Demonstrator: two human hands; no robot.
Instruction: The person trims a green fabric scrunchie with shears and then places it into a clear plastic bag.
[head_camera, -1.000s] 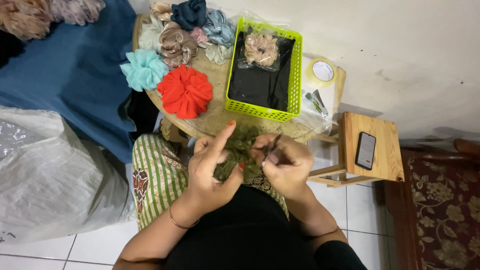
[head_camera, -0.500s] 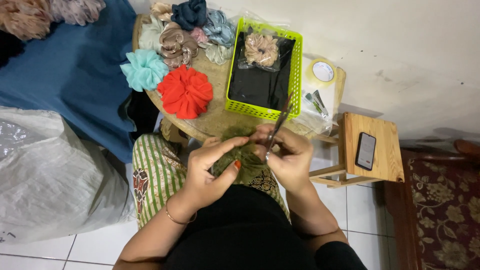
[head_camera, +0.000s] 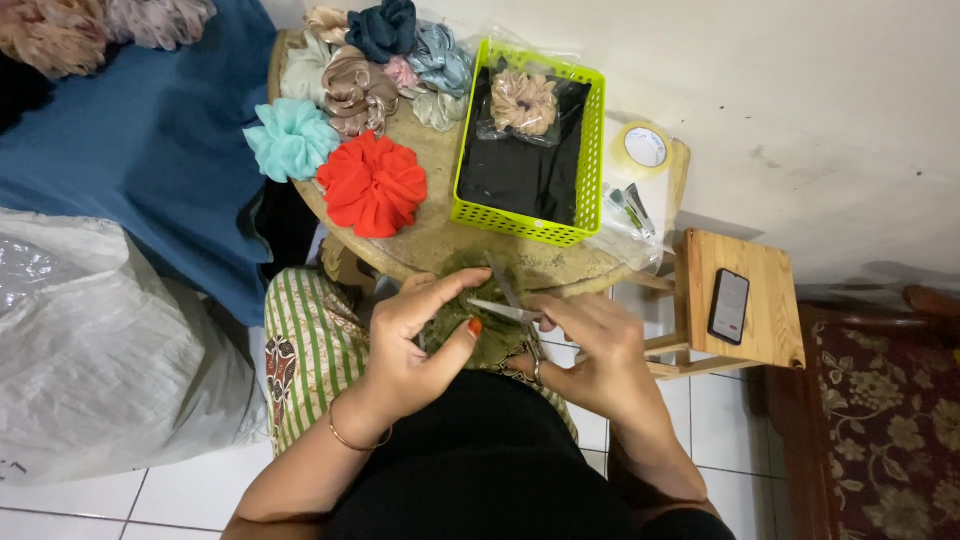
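Note:
My left hand (head_camera: 415, 345) grips an olive-green fabric scrunchie (head_camera: 478, 318) over my lap, thumb and fingers pinching its ruffles. My right hand (head_camera: 590, 350) holds small metal scissors (head_camera: 505, 300), whose blades are spread at the top of the scrunchie. Both hands sit just in front of the near edge of a round wooden table (head_camera: 440, 235).
On the table lie a red scrunchie (head_camera: 373, 183), a teal one (head_camera: 290, 138), several more behind, and a lime basket (head_camera: 528, 150) holding a bagged beige scrunchie. A tape roll (head_camera: 644, 147) and a stool (head_camera: 770, 300) with a phone (head_camera: 729, 305) are at right. A white sack (head_camera: 90, 350) is at left.
The scissors have come down from a raised, upright position to lie at the scrunchie's top with blades apart. My left hand has curled tighter around the fabric.

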